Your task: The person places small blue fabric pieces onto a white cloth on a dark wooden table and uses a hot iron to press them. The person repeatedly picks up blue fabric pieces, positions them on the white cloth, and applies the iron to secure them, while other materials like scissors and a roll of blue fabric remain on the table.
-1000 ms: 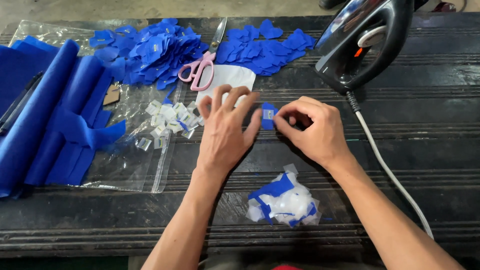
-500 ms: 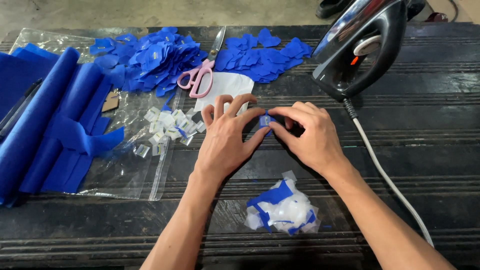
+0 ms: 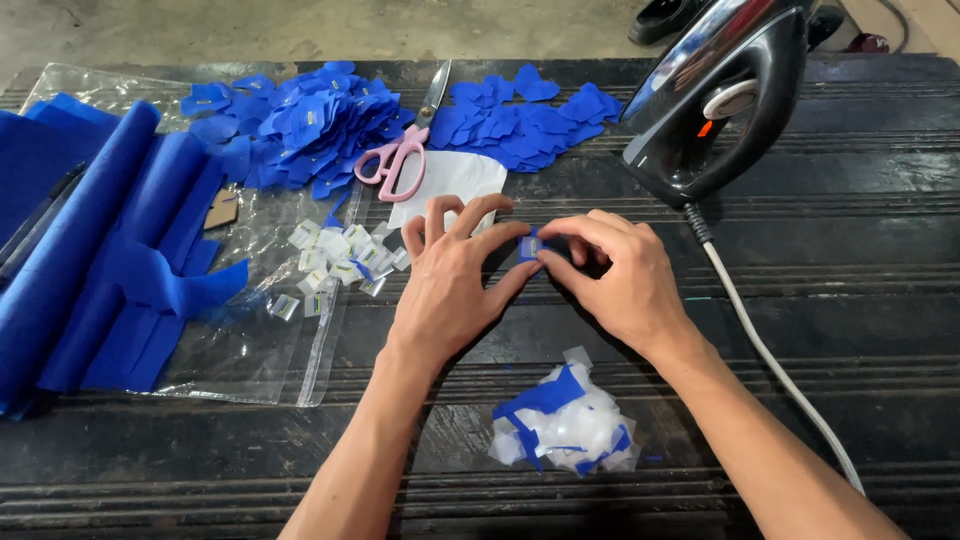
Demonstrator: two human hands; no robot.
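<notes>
A dark, ridged counter (image 3: pixel 850 300) fills the view. On its left side lie rolls and folds of blue cloth (image 3: pixel 90 250), partly on top of a clear plastic bag (image 3: pixel 250 350). At the top right stands a black iron (image 3: pixel 715 100), tilted up on its heel, with a pale cord (image 3: pixel 770 360) running down the counter toward the right forearm. Along the far edge are two heaps of blue cut pieces: the larger heap (image 3: pixel 295 130) to the left and the smaller heap (image 3: pixel 525 115) to the right. Pink-handled scissors (image 3: pixel 405 150) lie between them, blades pointing away, handles resting on a white sheet (image 3: pixel 450 180). Near the front edge sits a wad of scraps (image 3: pixel 565 425), white and blue. On the bag lies a scatter of small white tags (image 3: pixel 335 260).

The left hand (image 3: pixel 450 285) and right hand (image 3: pixel 620 280) meet at the middle of the counter, fingertips together. Between them is a small blue piece (image 3: pixel 528 246), pinched by the thumb and forefinger of both hands. Each grip is closed tight on the piece, the other fingers loosely spread. It sits just below the white sheet, low over the counter; whether it touches the counter cannot be told.
</notes>
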